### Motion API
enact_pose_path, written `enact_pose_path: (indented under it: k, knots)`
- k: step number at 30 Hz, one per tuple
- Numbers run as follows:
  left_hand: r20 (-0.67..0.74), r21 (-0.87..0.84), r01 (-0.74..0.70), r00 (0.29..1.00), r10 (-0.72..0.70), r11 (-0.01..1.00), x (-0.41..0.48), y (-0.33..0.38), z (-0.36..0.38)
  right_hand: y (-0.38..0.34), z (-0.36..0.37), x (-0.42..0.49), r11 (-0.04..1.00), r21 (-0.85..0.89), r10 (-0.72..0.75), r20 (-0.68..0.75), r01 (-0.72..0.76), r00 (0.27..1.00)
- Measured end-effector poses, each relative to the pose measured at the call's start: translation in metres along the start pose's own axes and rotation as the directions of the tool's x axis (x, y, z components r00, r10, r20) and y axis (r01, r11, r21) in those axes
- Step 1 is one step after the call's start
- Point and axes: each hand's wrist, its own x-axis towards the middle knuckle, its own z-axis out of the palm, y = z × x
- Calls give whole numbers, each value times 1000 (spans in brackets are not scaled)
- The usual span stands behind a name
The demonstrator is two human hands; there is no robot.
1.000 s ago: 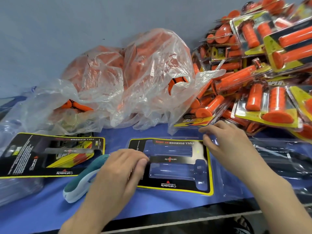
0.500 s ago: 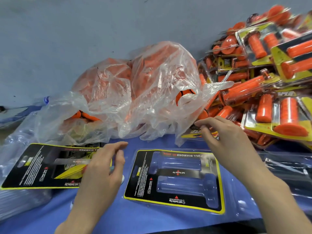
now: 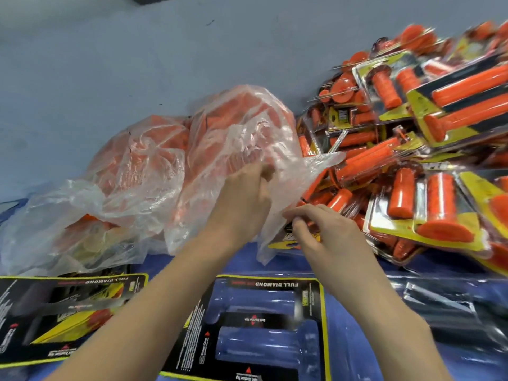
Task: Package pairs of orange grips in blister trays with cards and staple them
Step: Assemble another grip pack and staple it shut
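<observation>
A clear plastic bag full of loose orange grips lies at the back of the table. My left hand reaches into its opening, fingertips hidden in the film. My right hand pinches the bag's lower edge just to the right. Below my arms lies an empty blister tray on a black and yellow card, both grip cavities empty.
A heap of finished packs with orange grips fills the right side. A second black and yellow card lies at the left. Clear empty trays sit at the right on the blue table cover. A grey wall stands behind.
Both hands have left the card and tray and risen to the bag. The left hand has gone into the bag's opening, the right has taken its edge. The view has tilted up.
</observation>
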Motion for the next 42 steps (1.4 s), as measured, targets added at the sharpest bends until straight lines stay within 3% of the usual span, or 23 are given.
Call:
enact_pose_path:
  k: [2, 4, 7, 9, 12, 14, 16, 18, 21, 24, 27, 33, 37, 42]
  knots:
    - [155, 198, 100, 979, -132, 975, 6, 0, 10, 1, 0, 1, 1000, 2, 1, 10, -1, 1000]
    - [324, 325, 107, 921, -217, 940, 7, -1, 17, 2, -1, 0, 1000, -7, 0, 17, 0, 1000]
    - [447, 199, 123, 871, -202, 972, 15, -5, 25, 4, -5, -1, 1000, -11, 1, 22, -1, 1000]
    - [432, 111, 184, 876, -214, 977, 21, -11, 28, 5, -8, -2, 1000, -6, 11, 13, -11, 1000]
    - [239, 284, 250, 917, -321, 926, 33, -29, 30, 5, -10, -4, 1000, -12, 26, 25, -26, 999]
    - [175, 386, 335, 888, -425, 860, 45, -35, 26, 4, -11, -5, 999, -22, 29, 42, -28, 999]
    - [245, 548, 330, 815, -525, 769, 60, -33, 24, 3, -12, -5, 999, -22, 25, 47, -24, 999]
    - [317, 698, 210, 767, -558, 685, 72, -31, 30, 3, -13, -5, 999, -29, 28, 56, -26, 998]
    - [404, 778, 91, 685, -606, 621, 77, -29, 45, 5, -17, -5, 999, -38, 35, 69, -32, 997]
    - [434, 798, 86, 605, -668, 596, 77, -31, 51, 9, -24, -6, 999, -45, 34, 74, -31, 997]
    - [425, 767, 194, 559, -712, 611, 75, -36, 49, 16, -34, -8, 997, -70, 46, 81, -41, 996]
    - [368, 708, 344, 566, -738, 617, 78, -36, 58, 24, -47, -8, 998, -50, 39, 65, -36, 997]
    - [367, 613, 430, 589, -720, 663, 77, -35, 57, 28, -52, -9, 998, -43, 45, 60, -43, 997]
    - [428, 479, 439, 639, -639, 760, 64, -47, 46, 28, -53, -10, 999, -22, 38, 51, -37, 998]
